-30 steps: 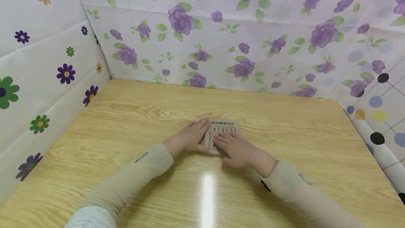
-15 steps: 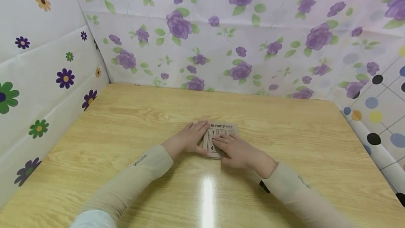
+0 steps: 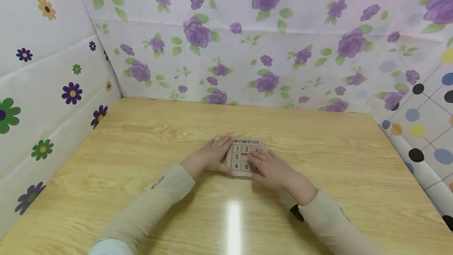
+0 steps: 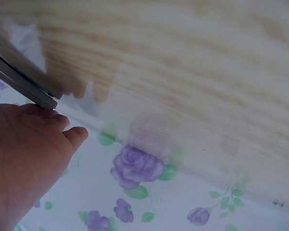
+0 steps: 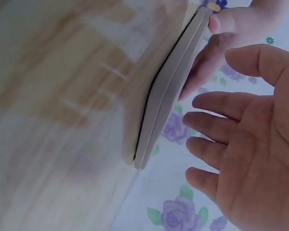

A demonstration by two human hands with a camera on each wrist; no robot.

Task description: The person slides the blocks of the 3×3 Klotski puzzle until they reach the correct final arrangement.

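A wooden number slide puzzle lies on the table, with printed Chinese characters along its top. Tiles 1, 2, 3, 5, 4 and 6 show, with a gap in the middle; the right side is partly hidden. My left hand holds the puzzle's left side, thumb at the lower left corner and fingers by the upper left. In the left wrist view, its fingertips are at the puzzle's edge. My right hand lies over the right side, fingers extended onto the tiles. The right wrist view shows its fingers spread and nearly straight.
The wood-grain table has a bright reflection at its front. Floral cloth stands behind it, with patterned cloth at both sides. A small black object shows under the right sleeve.
My right hand has shifted slightly right over the puzzle, uncovering the 5, the 6 and the middle gap. My left hand stays at the left side. The head view has tilted slightly upward.
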